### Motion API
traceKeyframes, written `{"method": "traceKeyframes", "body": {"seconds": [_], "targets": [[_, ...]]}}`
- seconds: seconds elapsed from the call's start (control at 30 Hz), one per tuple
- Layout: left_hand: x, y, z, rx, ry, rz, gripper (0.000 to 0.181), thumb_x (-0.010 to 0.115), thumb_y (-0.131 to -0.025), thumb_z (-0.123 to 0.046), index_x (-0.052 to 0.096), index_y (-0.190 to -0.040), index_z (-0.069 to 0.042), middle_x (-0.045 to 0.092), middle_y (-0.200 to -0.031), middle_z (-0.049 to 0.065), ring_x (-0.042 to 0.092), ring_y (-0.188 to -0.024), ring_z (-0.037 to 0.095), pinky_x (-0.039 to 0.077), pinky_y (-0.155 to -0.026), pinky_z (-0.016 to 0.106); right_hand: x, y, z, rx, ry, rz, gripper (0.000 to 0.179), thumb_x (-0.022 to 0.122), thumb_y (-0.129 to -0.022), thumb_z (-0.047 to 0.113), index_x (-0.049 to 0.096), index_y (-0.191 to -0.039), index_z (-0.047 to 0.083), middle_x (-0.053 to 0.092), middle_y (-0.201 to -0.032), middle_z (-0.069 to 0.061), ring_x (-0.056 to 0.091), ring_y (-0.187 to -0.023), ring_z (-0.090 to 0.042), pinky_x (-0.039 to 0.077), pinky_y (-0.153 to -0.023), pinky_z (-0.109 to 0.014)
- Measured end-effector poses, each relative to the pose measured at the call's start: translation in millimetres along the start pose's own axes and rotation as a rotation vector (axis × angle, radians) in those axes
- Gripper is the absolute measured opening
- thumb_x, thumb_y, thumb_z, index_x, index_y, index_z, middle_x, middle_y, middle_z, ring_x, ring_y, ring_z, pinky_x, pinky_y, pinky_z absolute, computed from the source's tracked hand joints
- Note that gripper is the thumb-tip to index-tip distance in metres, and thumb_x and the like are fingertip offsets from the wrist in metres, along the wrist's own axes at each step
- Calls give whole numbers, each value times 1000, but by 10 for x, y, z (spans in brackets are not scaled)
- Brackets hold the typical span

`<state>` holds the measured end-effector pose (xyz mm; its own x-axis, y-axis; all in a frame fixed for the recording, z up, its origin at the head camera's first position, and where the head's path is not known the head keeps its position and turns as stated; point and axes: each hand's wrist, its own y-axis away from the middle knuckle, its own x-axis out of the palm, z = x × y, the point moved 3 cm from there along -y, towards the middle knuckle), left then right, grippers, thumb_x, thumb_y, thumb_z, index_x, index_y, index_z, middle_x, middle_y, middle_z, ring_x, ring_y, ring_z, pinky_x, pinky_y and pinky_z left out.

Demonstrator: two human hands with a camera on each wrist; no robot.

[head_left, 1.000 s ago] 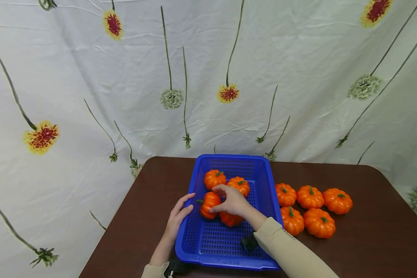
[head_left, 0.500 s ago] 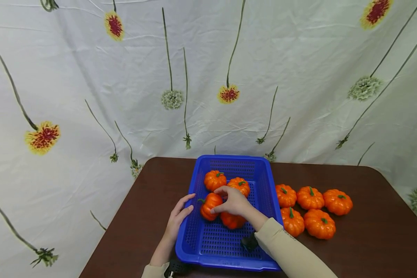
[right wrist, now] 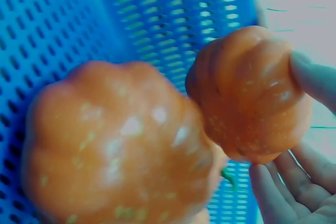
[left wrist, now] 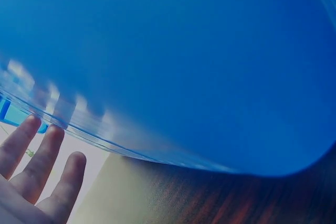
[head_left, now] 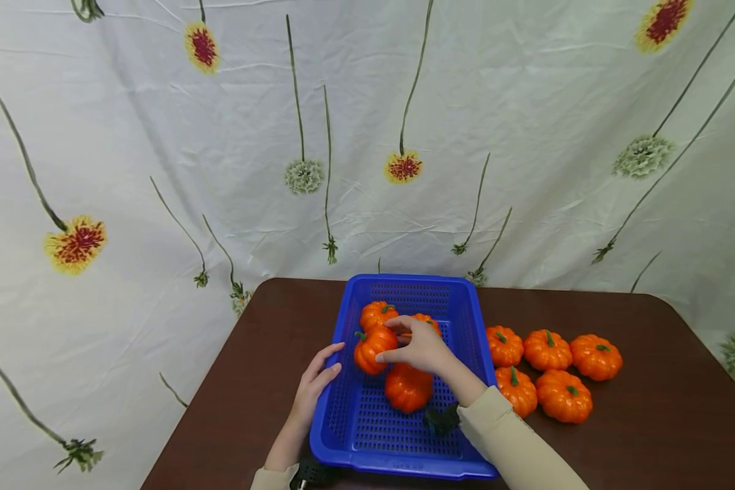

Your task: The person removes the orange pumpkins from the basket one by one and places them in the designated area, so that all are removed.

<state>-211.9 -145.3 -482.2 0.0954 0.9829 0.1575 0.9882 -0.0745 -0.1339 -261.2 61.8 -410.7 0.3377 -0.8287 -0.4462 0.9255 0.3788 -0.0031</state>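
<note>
My right hand (head_left: 425, 348) pinches a small orange pumpkin (head_left: 375, 350) between thumb and fingers, over the left side of a blue plastic basket (head_left: 398, 469). In the right wrist view the held pumpkin (right wrist: 252, 95) appears raised and tilted. Another pumpkin (head_left: 408, 389) sits just below it on the basket floor and looms large in that view. Two more pumpkins stand behind: one at the back left (head_left: 378, 314), the other partly hidden by my right hand. My left hand (head_left: 311, 384) touches the basket's left rim, its fingers (left wrist: 44, 156) extended along the outer wall.
To the right of the basket, several orange pumpkins (head_left: 563, 396) with green stems are grouped on the dark brown table (head_left: 667, 422). A white cloth (head_left: 251, 136) with printed flowers hangs behind the table. A dark wrist device (head_left: 441, 420) hangs inside the basket.
The held pumpkin has risen and shifted slightly away from me with my right hand. The pumpkin in front of it is more exposed. My left hand stays at the rim.
</note>
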Motion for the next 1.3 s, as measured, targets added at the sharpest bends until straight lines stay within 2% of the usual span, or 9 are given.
{"method": "traceKeyframes", "body": {"seconds": [0.23, 0.43, 0.63, 0.9, 1.13, 1.3], "targets": [[-6, -3, -5, 21, -26, -3, 39, 48, -95, -9, 47, -132, 2, 46, -132, 22, 55, -102, 32, 51, -79, 35, -202, 80, 95, -26, -70, -77, 60, 82, -72, 21, 57, -125, 6, 58, -121, -11, 57, -110, -30, 47, -90, -41], [-7, 5, 0, 20, -22, 2, 39, 48, -95, -9, 46, -132, 2, 46, -131, 23, 55, -103, 32, 51, -78, 35, -381, 186, 128, -36, -76, -103, 63, 80, -74, 24, 54, -129, 6, 54, -127, -11, 54, -114, -31, 45, -93, -42], [-4, 10, -8, 23, -10, 10, 39, 47, -95, -9, 45, -133, 3, 44, -132, 22, 55, -104, 32, 51, -78, 35, -582, 322, 147, -29, -95, -131, 67, 78, -76, 26, 50, -133, 6, 48, -134, -15, 50, -118, -36, 47, -90, -42], [-4, 16, -6, 12, -15, 16, 40, 47, -95, -10, 45, -133, 1, 44, -133, 22, 54, -104, 33, 51, -78, 36, -849, 525, 131, -19, -78, -212, 69, 78, -77, 26, 47, -135, 6, 46, -136, -13, 51, -118, -34, 48, -89, -41], [-4, 14, 5, 9, -16, 25, 39, 46, -96, -11, 44, -134, 1, 43, -133, 22, 52, -106, 34, 50, -81, 38, -987, 718, 95, 5, -100, -267, 69, 78, -77, 27, 46, -136, 11, 45, -137, -11, 49, -121, -32, 47, -90, -42], [-3, 13, 1, 14, -34, 20, 39, 46, -96, -11, 45, -134, 1, 43, -134, 21, 52, -106, 32, 50, -80, 36, -1050, 833, 38, 8, -119, -308, 69, 77, -78, 28, 45, -137, 10, 47, -135, -12, 49, -121, -29, 49, -88, -33]]}}
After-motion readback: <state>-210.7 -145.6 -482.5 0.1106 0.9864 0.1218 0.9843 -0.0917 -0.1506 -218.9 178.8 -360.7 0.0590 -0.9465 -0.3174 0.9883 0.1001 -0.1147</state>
